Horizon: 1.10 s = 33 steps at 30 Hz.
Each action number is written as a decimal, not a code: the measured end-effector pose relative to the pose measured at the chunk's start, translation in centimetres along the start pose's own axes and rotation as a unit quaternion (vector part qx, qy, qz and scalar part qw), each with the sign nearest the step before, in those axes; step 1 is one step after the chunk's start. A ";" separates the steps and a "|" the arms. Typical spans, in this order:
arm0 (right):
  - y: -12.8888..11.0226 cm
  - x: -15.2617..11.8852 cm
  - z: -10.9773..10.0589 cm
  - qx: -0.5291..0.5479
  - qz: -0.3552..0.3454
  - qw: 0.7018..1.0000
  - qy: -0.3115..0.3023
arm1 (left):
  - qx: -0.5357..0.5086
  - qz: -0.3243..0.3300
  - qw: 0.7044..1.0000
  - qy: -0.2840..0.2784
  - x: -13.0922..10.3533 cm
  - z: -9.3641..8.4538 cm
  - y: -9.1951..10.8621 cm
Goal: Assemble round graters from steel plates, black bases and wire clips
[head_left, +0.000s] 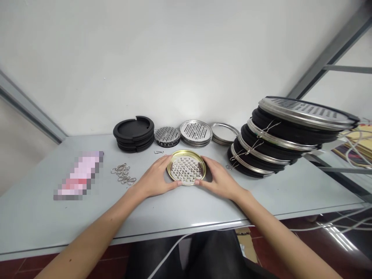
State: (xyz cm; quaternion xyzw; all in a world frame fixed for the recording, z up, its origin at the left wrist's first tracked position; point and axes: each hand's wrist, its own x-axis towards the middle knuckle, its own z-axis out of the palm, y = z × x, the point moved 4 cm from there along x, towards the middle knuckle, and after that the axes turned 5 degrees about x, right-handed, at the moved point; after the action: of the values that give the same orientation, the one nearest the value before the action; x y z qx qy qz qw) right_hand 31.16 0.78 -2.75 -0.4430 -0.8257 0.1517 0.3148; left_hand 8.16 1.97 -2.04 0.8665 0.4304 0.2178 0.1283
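A round gold-rimmed tray (169, 166) with a perforated metal grater disc (186, 169) inside it is at the middle of the table. My left hand (158, 176) grips the tray's left edge, its thumb at the near rim. Around the right edge curves my right hand (217, 176), also with its thumb at the near rim. Just behind the tray are a stack of small grater discs (167, 135), a stack of slotted metal discs (195, 131) and some plain metal rings or lids (224, 133).
Black round holders (133, 133) are stacked at the back left. Several wire clips (124, 173) lie left of my left hand, near a blurred pink item (78, 176). A tall leaning stack of black and metal rounds (270, 143) stands right on the table (162, 221).
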 end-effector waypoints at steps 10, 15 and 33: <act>0.6 -0.1 0.5 0.015 0.054 0.998 0.013 | 0.015 -0.052 0.998 0.005 -0.2 0.5 0.2; 0.5 0.1 0.4 0.032 0.077 0.996 0.007 | 0.018 -0.079 0.997 -0.008 -0.2 0.3 0.6; 0.9 0.1 1.0 0.028 0.057 0.998 -0.017 | -0.008 -0.091 0.996 -0.020 0.1 0.7 0.5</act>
State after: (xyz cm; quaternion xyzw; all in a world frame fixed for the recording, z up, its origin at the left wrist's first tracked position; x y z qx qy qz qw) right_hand 31.03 1.45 -3.95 -0.4779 -0.7994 0.2005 0.3040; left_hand 8.88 1.74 -2.43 0.8268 0.5031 0.1916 0.1631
